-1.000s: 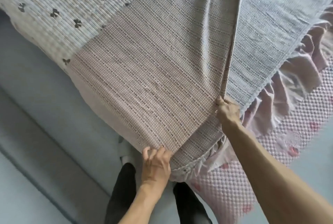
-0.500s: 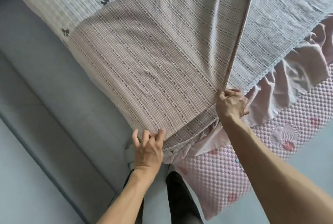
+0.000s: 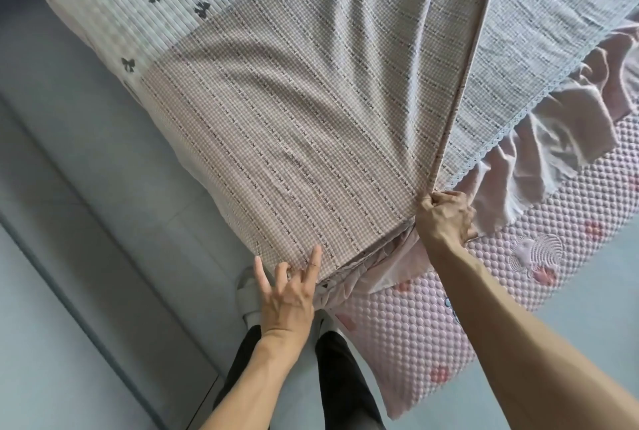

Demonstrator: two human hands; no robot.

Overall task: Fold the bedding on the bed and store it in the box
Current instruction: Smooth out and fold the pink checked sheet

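Right grip (image 3: 446, 219) pinches the bedding's (image 3: 294, 118) folded corner; left grip (image 3: 288, 295), fingers spread, presses its near edge on the bed (image 3: 415, 326).

The bedding (image 3: 294, 125) lies on the mattress (image 3: 432, 326), floor (image 3: 69, 187) at left.

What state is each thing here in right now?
Checked sheet: folded over, pulled taut, creased.
Right hand: grips the sheet's fold corner.
Left hand: fingers spread, touching the sheet's near edge.
Pink ruffle: bunched at the bed's edge.
Mattress pad: lying flat, uncovered.
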